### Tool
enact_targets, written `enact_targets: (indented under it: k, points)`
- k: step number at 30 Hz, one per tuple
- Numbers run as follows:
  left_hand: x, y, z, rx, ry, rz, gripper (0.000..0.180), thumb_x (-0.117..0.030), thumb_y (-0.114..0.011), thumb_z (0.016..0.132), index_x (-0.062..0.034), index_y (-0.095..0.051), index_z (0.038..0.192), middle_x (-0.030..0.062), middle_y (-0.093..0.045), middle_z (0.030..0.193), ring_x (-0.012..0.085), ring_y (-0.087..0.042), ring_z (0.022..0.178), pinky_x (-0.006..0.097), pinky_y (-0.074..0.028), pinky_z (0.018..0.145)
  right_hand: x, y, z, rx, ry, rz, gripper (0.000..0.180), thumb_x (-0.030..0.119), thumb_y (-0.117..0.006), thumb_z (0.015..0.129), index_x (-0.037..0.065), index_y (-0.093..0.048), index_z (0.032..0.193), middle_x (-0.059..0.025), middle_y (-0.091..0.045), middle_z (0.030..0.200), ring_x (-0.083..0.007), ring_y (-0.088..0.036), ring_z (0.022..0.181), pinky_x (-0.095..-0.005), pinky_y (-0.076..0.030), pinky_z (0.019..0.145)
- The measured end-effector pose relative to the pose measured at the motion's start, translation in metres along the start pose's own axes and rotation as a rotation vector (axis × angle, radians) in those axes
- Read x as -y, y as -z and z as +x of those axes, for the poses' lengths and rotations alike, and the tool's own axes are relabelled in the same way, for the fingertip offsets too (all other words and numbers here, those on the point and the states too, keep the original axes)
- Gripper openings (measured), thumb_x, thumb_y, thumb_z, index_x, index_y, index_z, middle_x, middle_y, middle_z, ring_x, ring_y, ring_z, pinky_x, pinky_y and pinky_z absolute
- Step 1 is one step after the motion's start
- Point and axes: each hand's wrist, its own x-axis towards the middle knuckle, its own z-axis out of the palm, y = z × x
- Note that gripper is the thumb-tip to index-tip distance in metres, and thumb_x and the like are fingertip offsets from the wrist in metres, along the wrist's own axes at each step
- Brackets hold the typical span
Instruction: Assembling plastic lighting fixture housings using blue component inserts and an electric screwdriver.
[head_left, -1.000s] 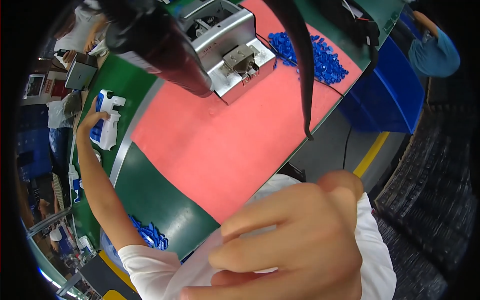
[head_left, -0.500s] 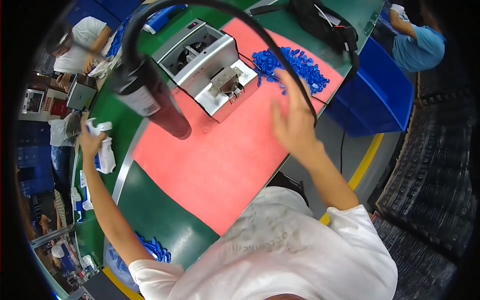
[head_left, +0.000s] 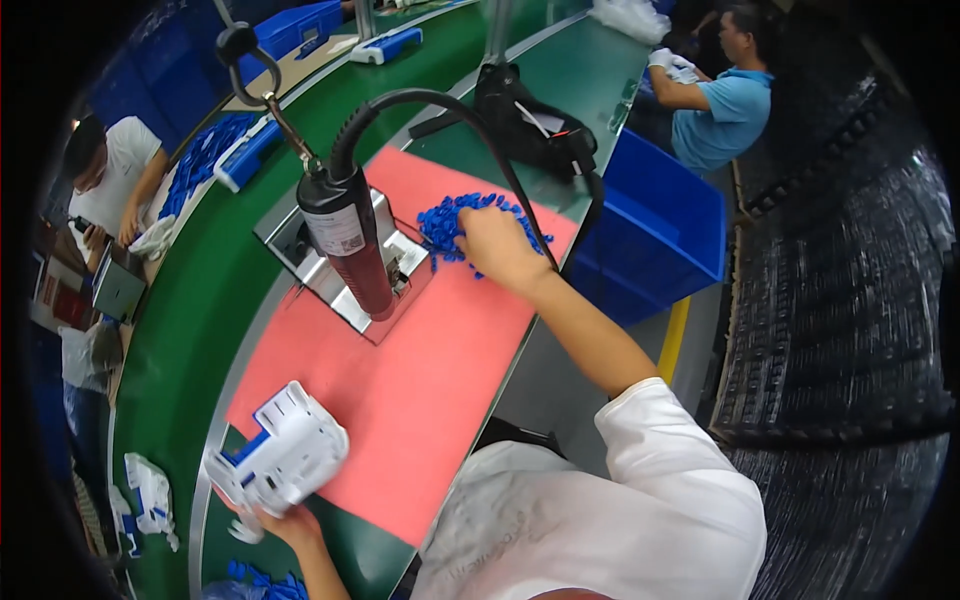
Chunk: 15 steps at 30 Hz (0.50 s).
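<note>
My left hand (head_left: pixel 290 522) is closed on the lower edge of a white plastic housing (head_left: pixel 290 455) with blue inserts, tilted above the near left end of the pink mat. My right hand (head_left: pixel 502 248) reaches into a pile of small blue plastic pieces (head_left: pixel 440 225). Its fingers are curled down and pressed together, and their tips are partly hidden, so what they pinch cannot be made out. Between my hands hangs a dark electric screwdriver (head_left: pixel 345 235) on a hook, partly covering a silver screw feeder (head_left: pixel 293 240).
The pink mat (head_left: pixel 400 400) covers much of the green table. A conveyor (head_left: pixel 190 330) with more white housings (head_left: pixel 150 500) runs along the left. A blue bin (head_left: pixel 650 220) stands right of the table; a black bag (head_left: pixel 530 120) lies at its far end. Two people work nearby.
My left hand has come back from the conveyor toward me, bringing the white housing over the mat. My right hand has moved from beside the feeder onto the blue pieces. The view has shifted.
</note>
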Motion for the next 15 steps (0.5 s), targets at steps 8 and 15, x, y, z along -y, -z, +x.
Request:
enact_targets:
  k: [8,15]
  points:
    - [-0.004,-0.002,-0.058,0.430,-0.555,0.793,0.121,-0.060,-0.069,0.078,0.0063,0.004,0.148,0.0279,-0.008,0.153,0.0421,-0.017,0.142,0.054,-0.017,0.113,0.004,0.001,0.006,0.031,-0.011,-0.086,0.018,0.014,-0.066,0.072,0.001,-0.067,0.085,-0.0224,-0.066,0.076,-0.0393,-0.066,0.073,-0.0482,-0.054,0.069]
    - [-0.011,0.002,-0.041,0.488,-0.687,1.179,0.078,-0.058,-0.055,0.086,-0.0108,-0.034,0.144,0.0327,-0.005,0.152,0.0530,-0.014,0.139,0.061,-0.018,0.110,0.002,0.002,0.010,0.033,0.020,-0.143,0.021,0.016,-0.062,0.078,0.000,-0.068,0.089,-0.0248,-0.067,0.083,-0.0400,-0.066,0.079,-0.0484,-0.052,0.074]
